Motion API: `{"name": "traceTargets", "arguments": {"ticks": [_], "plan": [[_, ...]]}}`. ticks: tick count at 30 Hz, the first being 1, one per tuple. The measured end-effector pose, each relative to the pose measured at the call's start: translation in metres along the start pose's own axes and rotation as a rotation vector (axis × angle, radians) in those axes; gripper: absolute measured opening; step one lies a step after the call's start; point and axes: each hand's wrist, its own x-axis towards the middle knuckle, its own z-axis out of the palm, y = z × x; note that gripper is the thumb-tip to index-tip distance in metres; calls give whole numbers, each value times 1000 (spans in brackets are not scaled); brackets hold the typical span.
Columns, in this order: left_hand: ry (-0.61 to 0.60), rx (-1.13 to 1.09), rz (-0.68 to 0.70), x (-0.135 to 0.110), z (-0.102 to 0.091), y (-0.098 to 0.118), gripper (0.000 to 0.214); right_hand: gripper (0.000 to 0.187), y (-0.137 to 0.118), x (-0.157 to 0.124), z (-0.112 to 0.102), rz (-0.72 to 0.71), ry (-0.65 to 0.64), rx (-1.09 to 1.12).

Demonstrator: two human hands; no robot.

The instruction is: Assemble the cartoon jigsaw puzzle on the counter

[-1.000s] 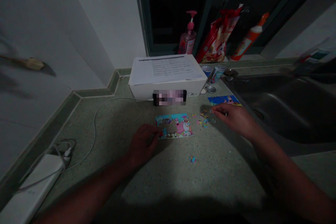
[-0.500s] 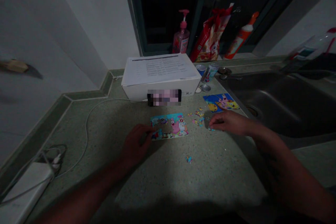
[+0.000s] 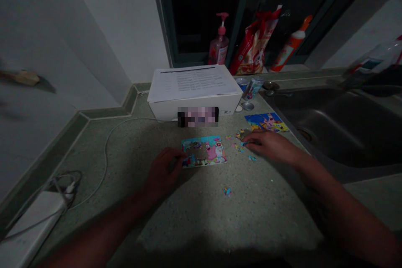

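A partly filled jigsaw puzzle [image 3: 216, 153] with colourful cartoon figures lies flat on the counter, a bare gap in its middle. My left hand [image 3: 165, 172] is at its left edge, fingertips closed on the border. To the right of the puzzle is a small heap of loose jigsaw pieces [image 3: 238, 146]. My right hand [image 3: 266, 144] reaches into that heap with thumb and fingers pinched; a bluish jigsaw piece [image 3: 245, 143] shows at the fingertips. More loose pieces [image 3: 227, 191] lie nearer to me. Behind my right hand is a cartoon picture card [image 3: 266, 121], partly covered by it.
A white box [image 3: 194, 104] with a printed sheet on top stands behind the puzzle, a phone [image 3: 198, 116] leaning on its front. Cans [image 3: 253, 88] stand beside the box. The sink [image 3: 329, 125] is at right, a power bank-like white block [image 3: 34, 222] with cable at left.
My right hand has moved left and slightly away from me, into the heap, uncovering blue pieces where it was. My left hand stays at the puzzle's edge. The view has shifted slightly.
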Motion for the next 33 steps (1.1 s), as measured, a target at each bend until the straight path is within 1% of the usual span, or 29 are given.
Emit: {"name": "traceTargets", "arguments": {"ticks": [5,14,19,25,33], "plan": [[3,-12,-17,0,1,1,13,22,6,2,7,9,-7,-58],[8,-29,-48,-1,1,0,12,22,8,1,9,-5,33,-91],[-1,-25,-53,0,1,1,13,21,8,1,10,-2,29,-71],[-9,-22,-37,0,0,1,14,17,8,0,11,52,4,-59],[-17,-44,-51,-1,1,0,15,13,7,2,5,79,-15,27]]}}
